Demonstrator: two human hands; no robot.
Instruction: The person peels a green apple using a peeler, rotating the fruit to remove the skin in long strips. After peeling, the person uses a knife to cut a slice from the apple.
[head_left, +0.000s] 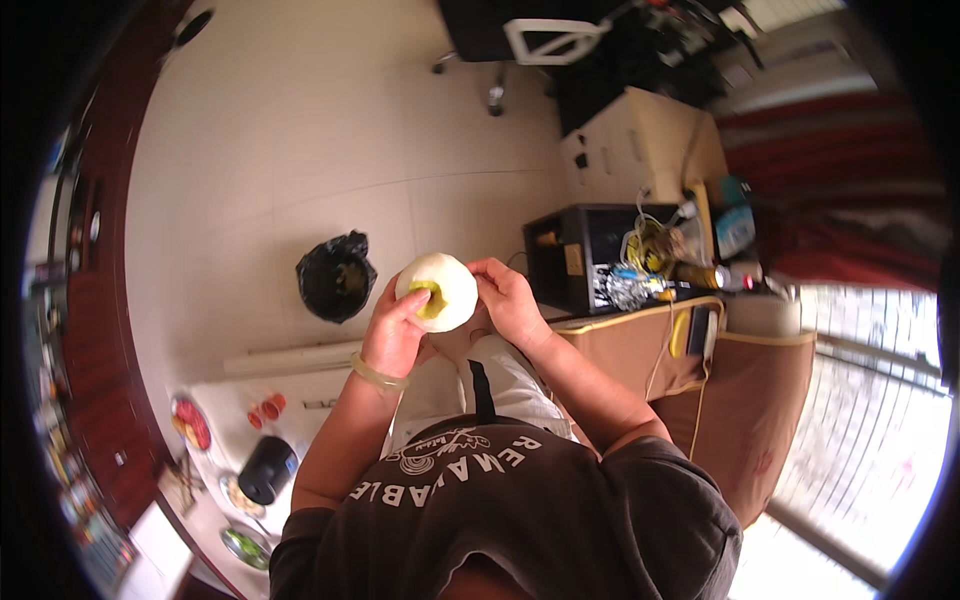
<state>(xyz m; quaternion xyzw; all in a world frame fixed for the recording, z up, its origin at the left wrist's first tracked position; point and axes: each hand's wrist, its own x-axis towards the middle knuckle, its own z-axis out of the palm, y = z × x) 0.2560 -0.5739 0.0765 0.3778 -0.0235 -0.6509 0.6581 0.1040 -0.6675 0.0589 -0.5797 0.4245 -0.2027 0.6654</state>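
Observation:
My left hand (394, 330) holds a large round fruit (450, 281), pale and peeled over most of its surface. A yellow-green patch of rind remains on its near side, and my left thumb lies across it. On the left wrist is a pale bangle (379, 373). My right hand (510, 300) is at the fruit's right edge with bent fingers; its fingertips are partly hidden, so a grip cannot be made out. Left of the fruit, on the floor, stands a bin lined with a black plastic bag (335, 292), with yellowish-green scraps inside.
At lower left a white table (217, 420) carries plates of food, red cups (266, 410) and a black cylindrical container (268, 470). To the right are a cluttered dark cabinet (551, 259) and a brown-covered sofa (720, 420). A wheeled chair (487, 37) stands at the far side.

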